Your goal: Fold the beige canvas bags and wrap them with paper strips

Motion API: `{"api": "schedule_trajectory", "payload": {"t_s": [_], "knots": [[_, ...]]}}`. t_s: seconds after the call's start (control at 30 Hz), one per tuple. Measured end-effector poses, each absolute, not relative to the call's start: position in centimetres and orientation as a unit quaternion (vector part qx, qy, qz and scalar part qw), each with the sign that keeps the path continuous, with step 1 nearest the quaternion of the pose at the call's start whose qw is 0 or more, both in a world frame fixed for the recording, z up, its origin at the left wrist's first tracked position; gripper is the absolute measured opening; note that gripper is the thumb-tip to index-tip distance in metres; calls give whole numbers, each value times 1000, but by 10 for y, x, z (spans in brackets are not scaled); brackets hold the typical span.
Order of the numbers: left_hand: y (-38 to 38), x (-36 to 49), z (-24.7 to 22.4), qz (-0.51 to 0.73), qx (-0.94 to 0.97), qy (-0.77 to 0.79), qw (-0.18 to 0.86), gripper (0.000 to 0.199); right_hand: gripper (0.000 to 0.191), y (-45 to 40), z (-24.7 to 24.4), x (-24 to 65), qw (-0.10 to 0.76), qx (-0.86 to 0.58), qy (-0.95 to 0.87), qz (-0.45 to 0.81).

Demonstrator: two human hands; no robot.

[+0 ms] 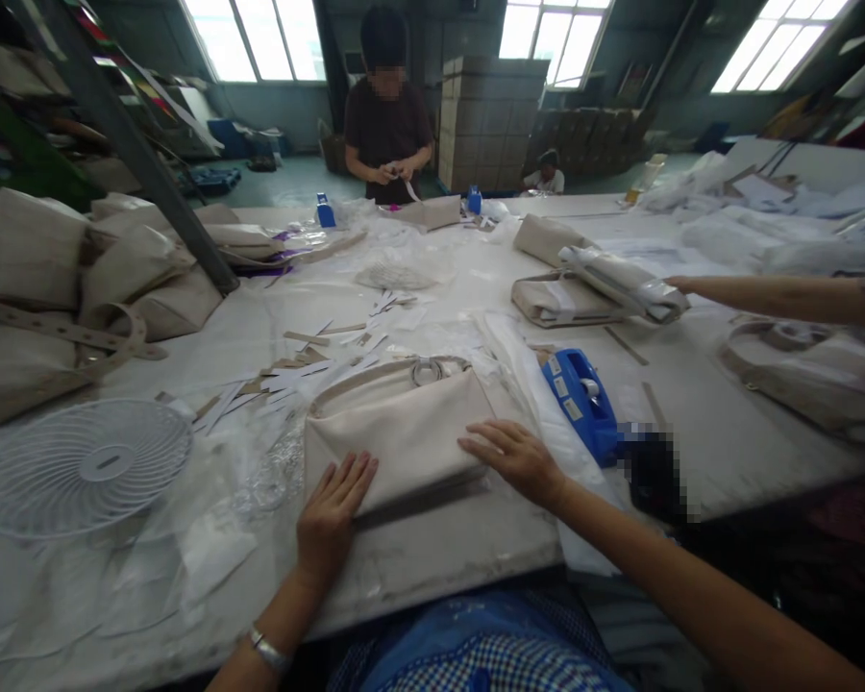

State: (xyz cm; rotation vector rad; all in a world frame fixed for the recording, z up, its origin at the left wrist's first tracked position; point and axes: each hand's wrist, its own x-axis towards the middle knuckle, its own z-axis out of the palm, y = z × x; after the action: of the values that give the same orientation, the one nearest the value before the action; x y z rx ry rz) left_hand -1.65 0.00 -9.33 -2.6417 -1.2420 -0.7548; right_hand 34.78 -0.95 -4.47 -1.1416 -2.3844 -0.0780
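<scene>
A pale beige bag lies on the white table in front of me, with a ring and a strap along its far edge. My left hand rests on the bag's near left corner, fingers stretched out and a metal band at the wrist. Over the bag's right end is my right hand, its fingers spread and the fingertips at the bag's surface. Neither hand grips anything. To the right of my right hand lies a blue tape dispenser, on the edge of a white plastic sheet.
A white fan grille lies left. Paper strips are scattered beyond the bag. More bags are piled left and right. Another person's arm reaches in from the right near a wrapped bag. A person stands across the table.
</scene>
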Motion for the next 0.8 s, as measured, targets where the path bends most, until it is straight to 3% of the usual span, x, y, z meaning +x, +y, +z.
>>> {"api": "schedule_trajectory", "payload": {"t_s": [0.33,0.53,0.67,0.8], "knots": [[2,-19,-88,-236,-889,-382,95,75,38,-14,-82,340,304,-486,-814,-97],[3,-21,-92,-225,-889,-379,126,69,46,-33,-26,344,262,-431,-862,-42],[3,-20,-92,-224,-885,-384,136,64,46,-6,17,316,282,-391,-875,44],[3,-19,-91,-217,-885,-380,158,61,48,35,9,273,252,-358,-898,40]]}}
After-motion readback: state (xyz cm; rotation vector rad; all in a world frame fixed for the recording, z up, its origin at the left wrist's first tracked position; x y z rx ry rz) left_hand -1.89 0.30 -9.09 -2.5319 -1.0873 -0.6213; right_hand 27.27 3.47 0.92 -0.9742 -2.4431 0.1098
